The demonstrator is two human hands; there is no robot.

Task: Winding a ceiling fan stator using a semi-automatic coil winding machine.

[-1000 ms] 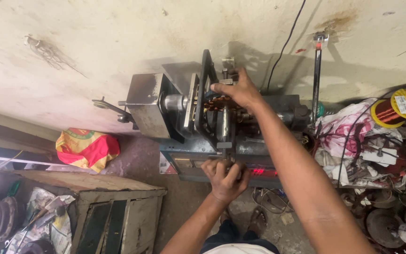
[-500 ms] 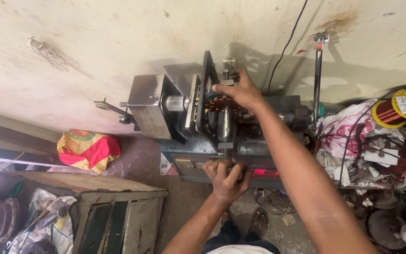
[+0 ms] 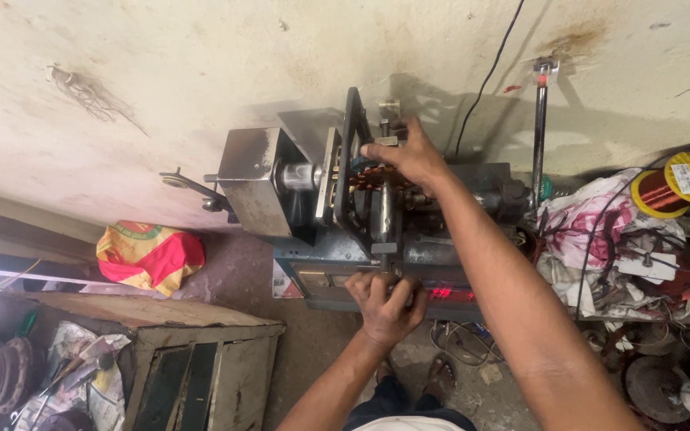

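A grey metal winding machine stands against the stained wall. Copper wire is wound on its former behind a black frame. My right hand reaches over the machine, its fingertips pressing on the top of the former beside the frame. My left hand is closed around a small knob or handle at the machine's front edge, just below a vertical metal bar; the gripped part is hidden by the fingers. A red lit display glows to the right of that hand.
A wooden crate sits at the lower left, with a red and yellow bag behind it. At the right lie rags, yellow spools of copper wire and metal parts. An upright rod and a black cable stand by the wall.
My right hand has slid a little to the left along the top of the former. The left hand stays closed at the machine's front.
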